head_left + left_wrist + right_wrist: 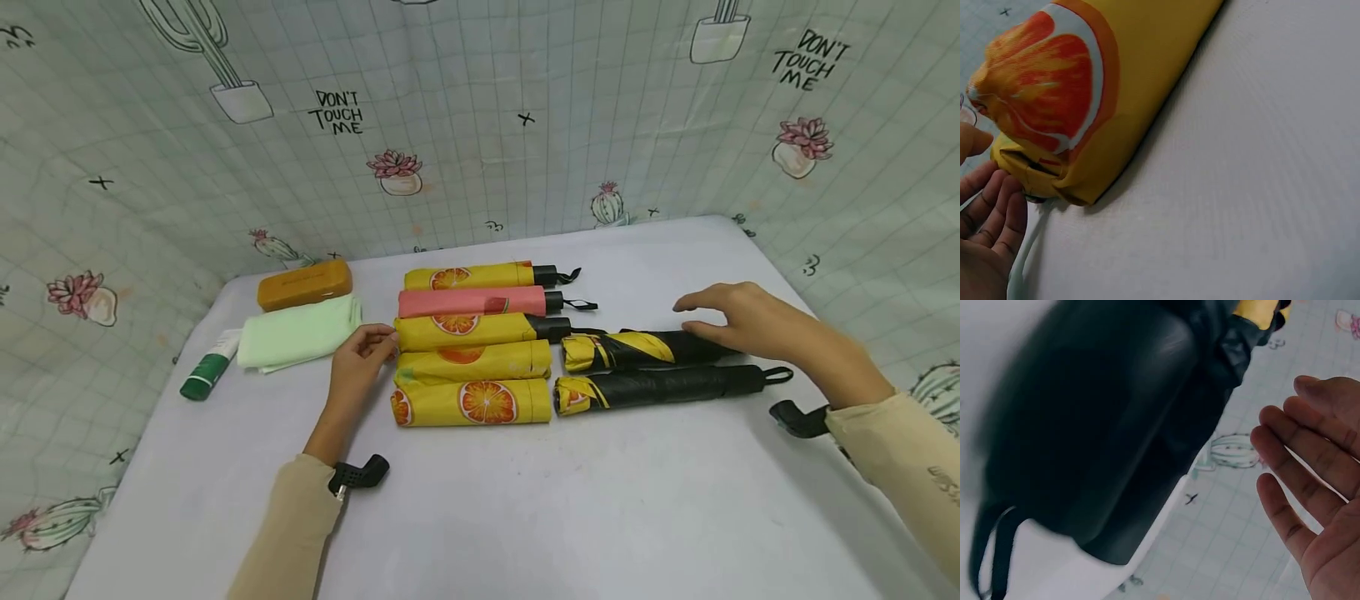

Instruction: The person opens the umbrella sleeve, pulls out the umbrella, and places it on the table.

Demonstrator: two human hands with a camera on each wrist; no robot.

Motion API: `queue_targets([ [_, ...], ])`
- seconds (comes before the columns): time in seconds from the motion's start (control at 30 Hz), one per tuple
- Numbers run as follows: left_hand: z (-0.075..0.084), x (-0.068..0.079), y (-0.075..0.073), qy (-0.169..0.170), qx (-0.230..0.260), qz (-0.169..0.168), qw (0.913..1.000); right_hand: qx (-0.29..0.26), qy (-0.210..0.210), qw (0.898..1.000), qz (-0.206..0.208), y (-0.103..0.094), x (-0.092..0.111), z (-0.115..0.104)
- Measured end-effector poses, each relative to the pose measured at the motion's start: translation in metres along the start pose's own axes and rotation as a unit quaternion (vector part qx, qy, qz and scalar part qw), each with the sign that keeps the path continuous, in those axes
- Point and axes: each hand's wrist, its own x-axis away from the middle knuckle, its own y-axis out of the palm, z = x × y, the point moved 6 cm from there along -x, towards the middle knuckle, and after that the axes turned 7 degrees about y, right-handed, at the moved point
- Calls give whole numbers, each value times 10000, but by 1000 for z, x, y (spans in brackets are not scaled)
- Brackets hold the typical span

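My left hand [360, 354] is at the left end of a yellow folding umbrella [491, 331] with an orange-slice print and black handle. Its fingertips touch the cover's end in the left wrist view, thumb apart from the fingers. Just below lie two yellow orange-print umbrella sleeves [517, 360], [435, 404], with no handles showing. Over the right end of a rolled black-and-yellow umbrella [622, 350] my right hand [757, 317] hovers, fingers loosely extended and holding nothing. A second black umbrella [667, 387] with a wrist loop lies in front of it.
Behind lie a pink umbrella [472, 302] and another yellow one [480, 275]. At the left are a brown case [303, 285], a folded pale green cloth [300, 332] and a green-and-white tube [210, 367]. A patterned cloth [480, 167] hangs behind the white table [570, 517].
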Motion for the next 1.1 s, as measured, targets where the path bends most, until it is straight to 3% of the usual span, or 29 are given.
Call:
queue_targets([
  [0.2,-6,3,3,-42,-66,149,9999,-162,-87,9998,-6,2,-20,-23],
  [0.6,-5,-3,1,257,-250,215,9991,-282,-464,9976,-430,15,-71,-63],
  [0.83,-5,-4,3,280,-360,193,9988,-516,-606,9927,-906,38,-99,-79],
  [1.1,-6,-5,3,297,-363,172,9988,-588,-634,9866,-1386,65,-113,-92],
])
